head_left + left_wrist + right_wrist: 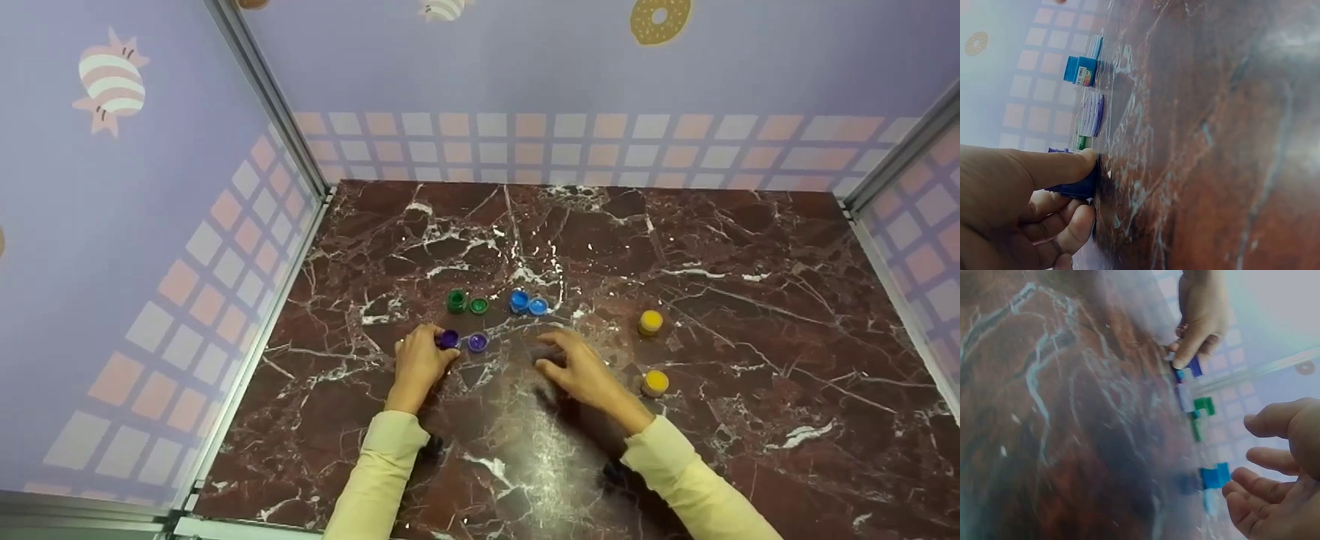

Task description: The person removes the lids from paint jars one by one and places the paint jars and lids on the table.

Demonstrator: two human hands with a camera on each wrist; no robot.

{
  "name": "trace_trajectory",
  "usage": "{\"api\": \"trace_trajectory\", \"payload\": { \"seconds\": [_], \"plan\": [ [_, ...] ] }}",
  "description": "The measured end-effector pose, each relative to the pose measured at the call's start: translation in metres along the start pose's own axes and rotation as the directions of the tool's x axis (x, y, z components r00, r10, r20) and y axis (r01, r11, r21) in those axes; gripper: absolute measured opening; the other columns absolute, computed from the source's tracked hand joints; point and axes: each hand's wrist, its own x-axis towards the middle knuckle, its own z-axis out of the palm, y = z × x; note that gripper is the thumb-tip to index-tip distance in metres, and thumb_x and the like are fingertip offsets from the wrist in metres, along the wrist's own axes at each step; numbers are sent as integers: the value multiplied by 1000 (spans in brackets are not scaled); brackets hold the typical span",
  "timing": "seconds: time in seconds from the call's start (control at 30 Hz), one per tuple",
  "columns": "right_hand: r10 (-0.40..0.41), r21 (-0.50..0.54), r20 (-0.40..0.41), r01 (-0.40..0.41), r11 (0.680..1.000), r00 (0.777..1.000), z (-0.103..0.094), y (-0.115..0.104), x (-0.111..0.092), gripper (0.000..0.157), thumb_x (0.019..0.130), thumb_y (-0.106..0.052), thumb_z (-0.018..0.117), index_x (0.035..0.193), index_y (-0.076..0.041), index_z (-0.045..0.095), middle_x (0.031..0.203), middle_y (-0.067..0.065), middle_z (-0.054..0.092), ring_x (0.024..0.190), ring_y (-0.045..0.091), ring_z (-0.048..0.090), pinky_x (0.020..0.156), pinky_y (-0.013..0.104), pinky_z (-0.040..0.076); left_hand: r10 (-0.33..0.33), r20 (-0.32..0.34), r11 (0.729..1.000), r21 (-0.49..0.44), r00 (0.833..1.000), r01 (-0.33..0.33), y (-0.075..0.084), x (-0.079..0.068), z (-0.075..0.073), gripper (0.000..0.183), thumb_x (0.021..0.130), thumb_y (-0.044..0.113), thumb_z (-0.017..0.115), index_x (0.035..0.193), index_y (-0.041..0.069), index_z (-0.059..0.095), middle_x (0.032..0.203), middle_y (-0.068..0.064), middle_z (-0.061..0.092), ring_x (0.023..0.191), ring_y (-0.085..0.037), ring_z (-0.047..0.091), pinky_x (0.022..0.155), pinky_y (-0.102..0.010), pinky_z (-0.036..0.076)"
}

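My left hand (421,363) pinches a small open jar of purple paint (449,340) between thumb and fingers, low at the tabletop. Just right of it lies its purple lid (478,343), inner side up in the head view. My right hand (585,373) hovers over the table with fingers spread loosely and nothing in them. Behind the purple pair stand an open green paint jar (457,301) beside a green lid (479,306), and an open blue paint jar (519,301) beside a blue lid (538,307). The left wrist view shows the thumb across the purple jar's side.
Two yellow-topped jars (651,322) (655,383) stand to the right of my right hand. The dark red marbled tabletop (750,315) is bounded by patterned panels at the back (525,82) and on both sides.
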Motion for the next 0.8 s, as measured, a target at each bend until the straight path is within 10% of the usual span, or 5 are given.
{"api": "trace_trajectory", "payload": {
  "seconds": [0.8],
  "plan": [
    [-28, -280, -226, -38, 959, 974, -78, 27, -64, 36, 85, 0, 81, 119, 6, 70, 114, 18, 65, 99, 34, 60, 83, 49, 50, -5, 7, 1000, -11, 1000, 5, -2, 1, 0, 40, 82, 21, 88, 112, 0, 72, 115, -18, 72, 109, -39, 66, 97, -55, 40]
  ]
}}
